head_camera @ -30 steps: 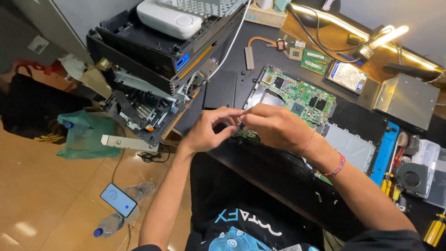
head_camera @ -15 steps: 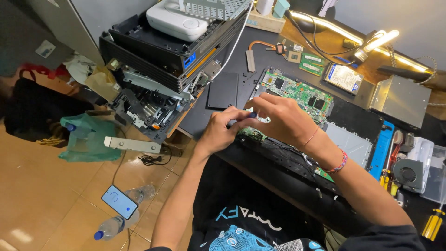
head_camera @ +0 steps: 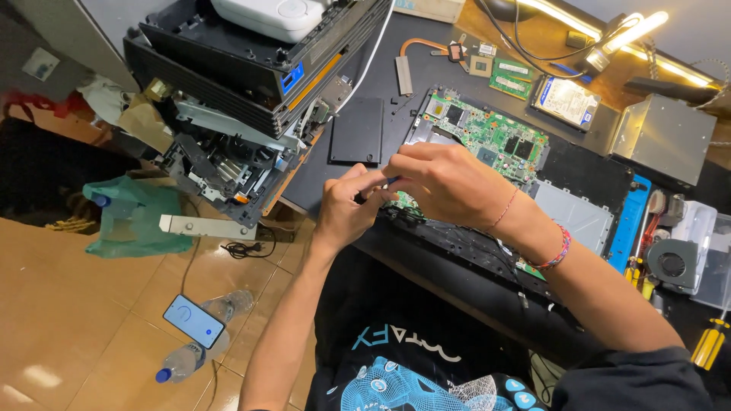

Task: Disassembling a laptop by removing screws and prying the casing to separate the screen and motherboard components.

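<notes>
Two hands meet over the near edge of a green circuit board, which lies in an opened black laptop chassis on the dark worktop. Between them runs a thin dark tool with a blue tip (too small to tell what kind), pinched by the left hand at its lower end and by the right hand near the blue end; the fingers of both are clenched on it. Beside the board sit a black rectangular cover and a silver metal plate. Farther back lie a hard drive, memory sticks and a silver metal box. Stacked black machines stand at the left end of the worktop. Down on the floor lie a phone and plastic bottles.
</notes>
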